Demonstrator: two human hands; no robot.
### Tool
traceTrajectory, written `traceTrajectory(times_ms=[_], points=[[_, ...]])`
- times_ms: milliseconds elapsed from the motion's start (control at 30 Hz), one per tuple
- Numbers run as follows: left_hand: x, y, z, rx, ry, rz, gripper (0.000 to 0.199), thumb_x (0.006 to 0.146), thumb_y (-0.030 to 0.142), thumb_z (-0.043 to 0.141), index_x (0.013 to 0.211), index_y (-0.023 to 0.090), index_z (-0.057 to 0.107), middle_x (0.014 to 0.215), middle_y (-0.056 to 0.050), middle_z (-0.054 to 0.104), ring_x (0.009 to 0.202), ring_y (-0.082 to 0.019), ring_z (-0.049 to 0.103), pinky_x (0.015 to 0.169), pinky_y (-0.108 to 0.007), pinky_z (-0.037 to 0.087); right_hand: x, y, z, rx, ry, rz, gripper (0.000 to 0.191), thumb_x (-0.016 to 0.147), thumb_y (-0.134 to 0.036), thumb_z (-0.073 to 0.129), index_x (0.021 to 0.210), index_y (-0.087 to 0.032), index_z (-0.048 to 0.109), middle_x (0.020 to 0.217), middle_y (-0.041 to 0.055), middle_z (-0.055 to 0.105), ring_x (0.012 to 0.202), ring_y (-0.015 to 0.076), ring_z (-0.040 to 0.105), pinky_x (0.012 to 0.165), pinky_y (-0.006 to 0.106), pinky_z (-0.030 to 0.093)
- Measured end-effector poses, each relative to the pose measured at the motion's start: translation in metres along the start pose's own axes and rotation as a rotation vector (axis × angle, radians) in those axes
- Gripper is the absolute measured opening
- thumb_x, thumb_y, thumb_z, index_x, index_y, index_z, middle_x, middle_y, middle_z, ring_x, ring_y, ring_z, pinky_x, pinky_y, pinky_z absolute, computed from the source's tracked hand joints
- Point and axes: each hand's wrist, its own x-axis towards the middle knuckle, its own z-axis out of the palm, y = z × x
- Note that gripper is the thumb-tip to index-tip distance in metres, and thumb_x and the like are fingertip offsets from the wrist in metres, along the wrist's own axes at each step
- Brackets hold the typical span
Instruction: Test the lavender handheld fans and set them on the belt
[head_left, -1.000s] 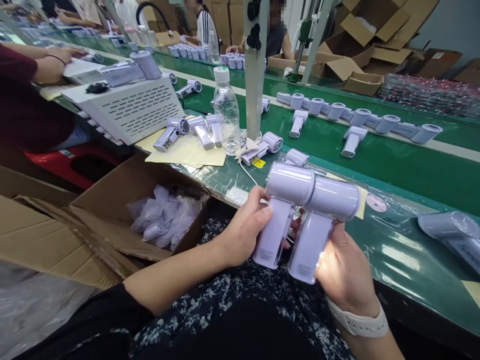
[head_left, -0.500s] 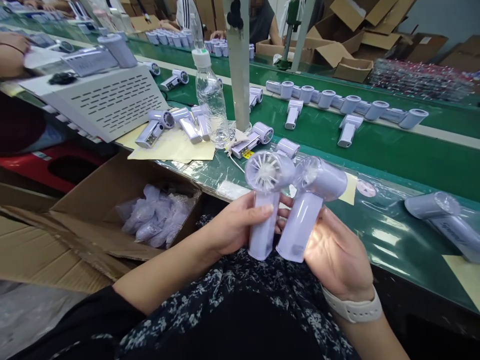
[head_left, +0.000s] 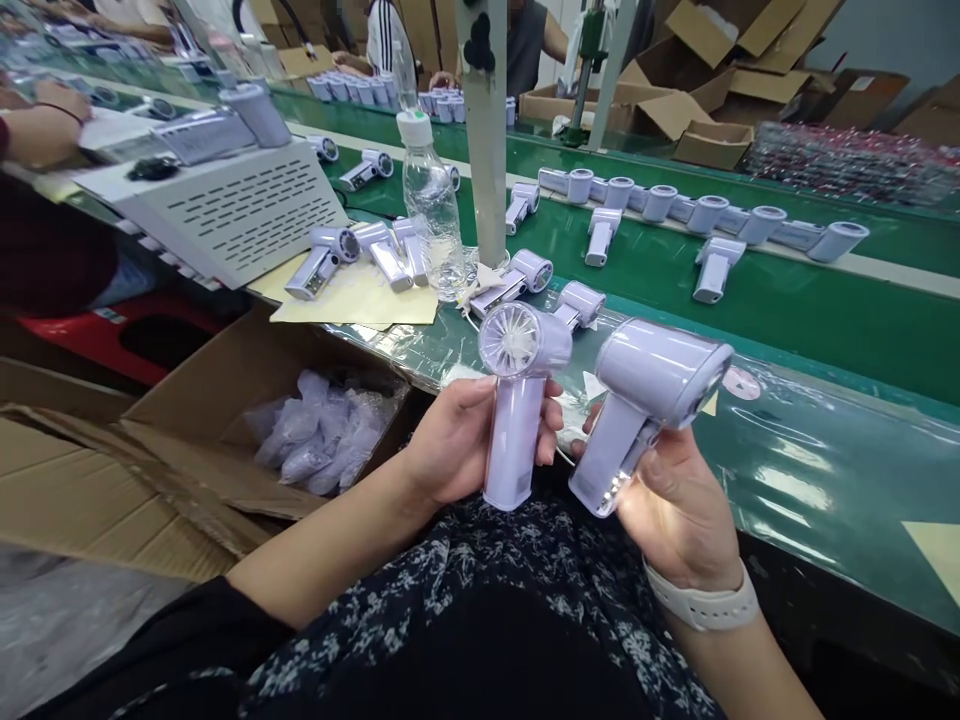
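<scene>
Two lavender handheld fans are held upright over my lap, slightly apart. My left hand (head_left: 469, 440) is closed round the handle of the left handheld fan (head_left: 514, 430), whose round bladed face points toward me. The right handheld fan (head_left: 660, 370) tilts to the right, its barrel turned sideways, in the grip of my right hand (head_left: 679, 500). A lit or shiny strip shows along its handle by my thumb. Just beyond my hands, two more fans lie at the bench edge: one beside a white cord (head_left: 487, 280) and a smaller-looking fan (head_left: 579, 303).
A clear plastic bottle (head_left: 433, 210) stands by a metal post (head_left: 484, 140). A slotted white metal box (head_left: 247, 205) is at left. Below it, an open carton (head_left: 202, 400) holds bagged lavender parts. Fans line the green conveyor (head_left: 810, 310). Other people sit across and at left.
The two fans have moved apart. My right hand has turned its fan so the barrel's other end faces right. The fan at the far right of the bench is out of view.
</scene>
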Motion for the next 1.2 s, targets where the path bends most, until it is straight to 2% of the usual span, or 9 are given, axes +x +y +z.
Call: traceTrajectory(times_ms=[167, 300, 400, 500, 667, 767, 867, 1067, 1200], points=[[0.002, -0.003, -0.002, 0.026, 0.017, 0.025, 0.038, 0.082, 0.038, 0.07, 0.104, 0.007, 0.07, 0.09, -0.01, 0.073, 0.074, -0.021, 0.07, 0.076, -0.034, 0.055, 0.001, -0.002, 0.002, 0.039, -0.049, 0.078, 0.026, 0.094, -0.038, 0.071, 0.12, -0.034, 0.074, 0.121, 0.0049, 0.077, 0.114, 0.0275, 0.071, 0.098, 0.051, 0.06], [0.0, -0.004, -0.004, 0.104, 0.023, 0.068, 0.027, 0.088, 0.033, 0.065, 0.105, 0.012, 0.066, 0.093, -0.01, 0.074, 0.078, -0.022, 0.071, 0.079, -0.036, 0.056, 0.0, -0.005, 0.008, 0.035, -0.067, 0.153, 0.03, 0.099, -0.04, 0.055, 0.11, -0.026, 0.079, 0.122, 0.0095, 0.076, 0.116, 0.0319, 0.07, 0.103, 0.055, 0.056], [-0.005, -0.003, -0.002, 0.193, 0.052, 0.065, 0.033, 0.088, 0.034, 0.07, 0.114, 0.016, 0.062, 0.099, -0.008, 0.073, 0.083, -0.024, 0.072, 0.08, -0.038, 0.057, 0.0, -0.009, 0.013, 0.043, -0.048, 0.194, 0.036, 0.096, -0.043, 0.051, 0.092, -0.022, 0.08, 0.095, 0.0099, 0.076, 0.092, 0.0276, 0.073, 0.087, 0.045, 0.062], [-0.009, 0.0, 0.001, 0.285, 0.095, 0.091, 0.043, 0.085, 0.037, 0.077, 0.12, 0.018, 0.062, 0.101, -0.007, 0.072, 0.088, -0.022, 0.071, 0.08, -0.035, 0.056, 0.0, -0.012, 0.02, 0.058, -0.027, 0.199, 0.037, 0.093, -0.047, 0.05, 0.091, -0.022, 0.077, 0.068, 0.0051, 0.063, 0.063, 0.0199, 0.061, 0.065, 0.035, 0.059], [-0.008, 0.001, 0.003, 0.308, 0.094, 0.076, 0.043, 0.081, 0.038, 0.083, 0.113, 0.02, 0.061, 0.091, -0.002, 0.07, 0.078, -0.016, 0.068, 0.073, -0.029, 0.056, -0.003, -0.01, 0.025, 0.052, -0.017, 0.204, 0.048, 0.09, -0.057, 0.048, 0.064, -0.019, 0.063, 0.059, 0.0036, 0.054, 0.049, 0.0154, 0.05, 0.053, 0.03, 0.046], [-0.005, -0.001, 0.001, 0.311, 0.123, 0.05, 0.043, 0.079, 0.041, 0.086, 0.105, 0.019, 0.06, 0.087, -0.001, 0.069, 0.074, -0.014, 0.067, 0.068, -0.026, 0.055, -0.006, -0.01, 0.023, 0.074, -0.001, 0.133, 0.046, 0.091, -0.059, 0.053, 0.074, -0.018, 0.068, 0.075, 0.0035, 0.064, 0.045, 0.0131, 0.052, 0.048, 0.03, 0.043], [-0.002, -0.004, 0.0, 0.311, 0.143, 0.045, 0.047, 0.075, 0.044, 0.089, 0.102, 0.019, 0.059, 0.086, -0.001, 0.068, 0.072, -0.014, 0.067, 0.065, -0.024, 0.054, -0.009, -0.012, 0.018, 0.087, 0.033, 0.014, 0.032, 0.09, -0.051, 0.065, 0.089, -0.021, 0.075, 0.09, 0.0042, 0.07, 0.058, 0.0158, 0.062, 0.045, 0.026, 0.046], [0.004, -0.005, 0.005, 0.349, 0.121, 0.046, 0.058, 0.067, 0.049, 0.093, 0.099, 0.018, 0.055, 0.084, -0.001, 0.073, 0.071, -0.013, 0.069, 0.062, -0.022, 0.055, -0.016, -0.017, 0.01, -0.012, 0.218, -0.144, 0.027, 0.094, -0.047, 0.069, 0.098, -0.022, 0.078, 0.086, 0.0064, 0.077, 0.074, 0.0213, 0.074, 0.07, 0.036, 0.064], [0.012, 0.0, 0.016, 0.399, 0.132, 0.071, 0.063, 0.062, 0.052, 0.095, 0.095, 0.017, 0.054, 0.077, 0.001, 0.071, 0.064, -0.012, 0.067, 0.055, -0.02, 0.054, -0.014, -0.025, 0.014, -0.046, 0.33, -0.117, 0.03, 0.098, -0.044, 0.065, 0.119, -0.024, 0.073, 0.089, 0.0076, 0.08, 0.076, 0.0231, 0.077, 0.066, 0.037, 0.064]])
